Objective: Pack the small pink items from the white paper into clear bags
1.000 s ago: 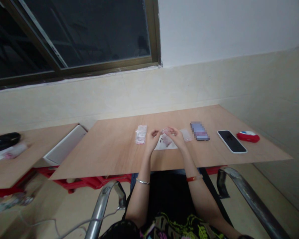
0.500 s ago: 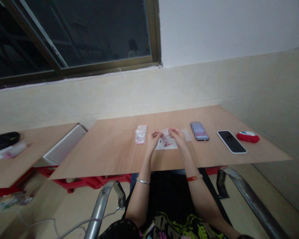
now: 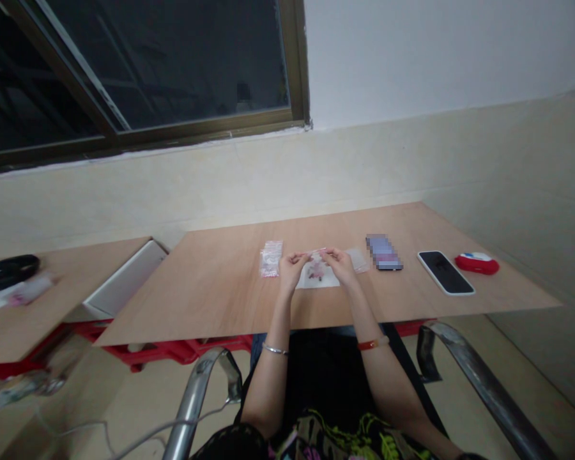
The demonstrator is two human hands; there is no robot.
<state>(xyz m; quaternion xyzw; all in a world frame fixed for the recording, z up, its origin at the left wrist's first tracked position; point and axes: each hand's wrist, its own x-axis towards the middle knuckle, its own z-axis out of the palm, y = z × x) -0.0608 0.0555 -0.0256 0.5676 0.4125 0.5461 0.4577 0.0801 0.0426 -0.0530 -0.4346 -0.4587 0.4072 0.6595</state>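
Note:
My left hand (image 3: pixel 293 268) and my right hand (image 3: pixel 339 263) pinch opposite ends of the pink-edged top of a small clear plastic bag (image 3: pixel 316 275). Small pink and dark pieces show within the bag's pale outline; their kind is too small to make out. A stack of clear plastic bags (image 3: pixel 271 259) with a pink edge lies just left of my left hand. Beside my right hand rests another clear plastic bag (image 3: pixel 359 259), partly covered by that hand.
On the wooden table (image 3: pixel 211 281), a phone with a blurred screen (image 3: pixel 384 252), a white-framed phone (image 3: pixel 445 273) and a red case (image 3: pixel 476 263) lie to the right. Metal armrests (image 3: pixel 483 377) flank me. A second table (image 3: pixel 76 281) stands left, bearing a black coil (image 3: pixel 9 271).
Both hands have shifted very slightly along the bag's top edge, and the pieces in the bag sit closer together. Nothing else on the table has moved.

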